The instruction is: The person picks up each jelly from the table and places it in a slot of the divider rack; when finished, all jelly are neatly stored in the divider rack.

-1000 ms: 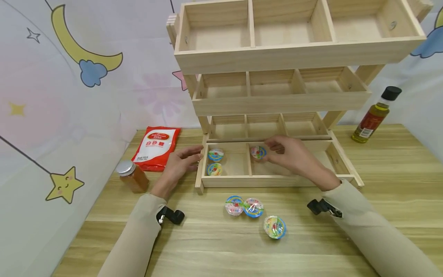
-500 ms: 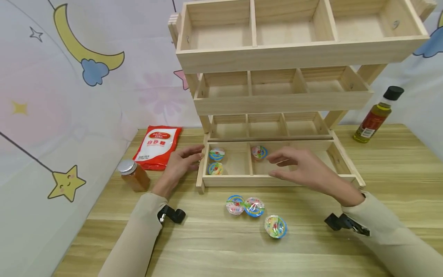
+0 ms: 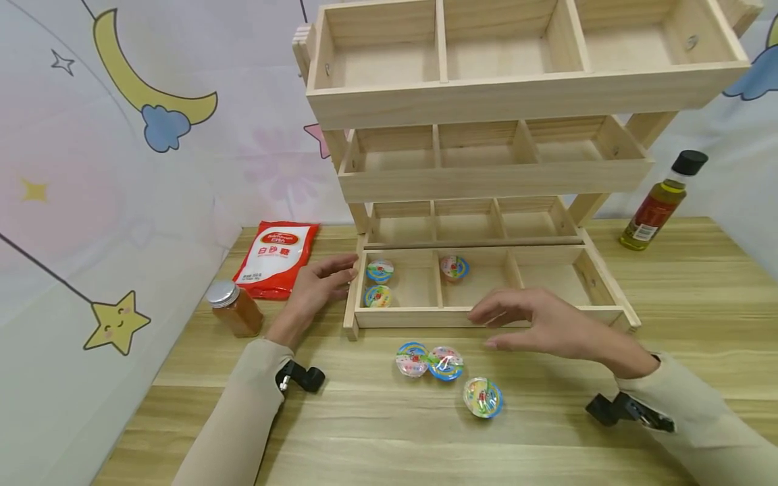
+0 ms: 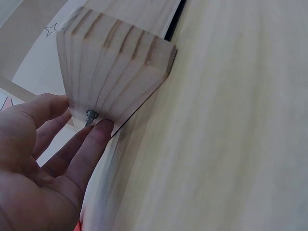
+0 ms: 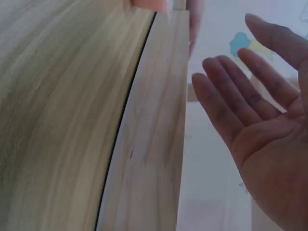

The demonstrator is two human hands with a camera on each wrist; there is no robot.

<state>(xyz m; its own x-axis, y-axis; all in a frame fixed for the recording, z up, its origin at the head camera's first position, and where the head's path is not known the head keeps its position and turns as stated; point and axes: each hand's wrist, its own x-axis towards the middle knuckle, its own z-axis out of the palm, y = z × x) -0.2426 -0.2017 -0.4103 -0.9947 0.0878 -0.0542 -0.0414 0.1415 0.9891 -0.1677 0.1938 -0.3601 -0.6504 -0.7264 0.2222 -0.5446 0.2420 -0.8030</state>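
Wooden rack upright on the table, with tiers of divided trays and, at the bottom front, a low three-compartment tray. At the rack's left side, the left hand, with extended fingers and tips against the wood, near a bolt in the left wrist view. Near the low tray's front wall, toward the right, the right hand, with released, loosely bent fingers and the thumb apart from them. Beyond the left wrist, a red and white bag flat on the table. Right of the rack, a bottle of yellow-green liquid under a black cap. Nearer than the bag, a jar with reddish-brown contents and a silver lid. Smallest, with round printed lids: a rear cup and a front cup by the left compartment's left wall; a single cup at the middle compartment's back left; before the tray, on the table, a touching pair of cups and, nearer and further right, a lone cup.
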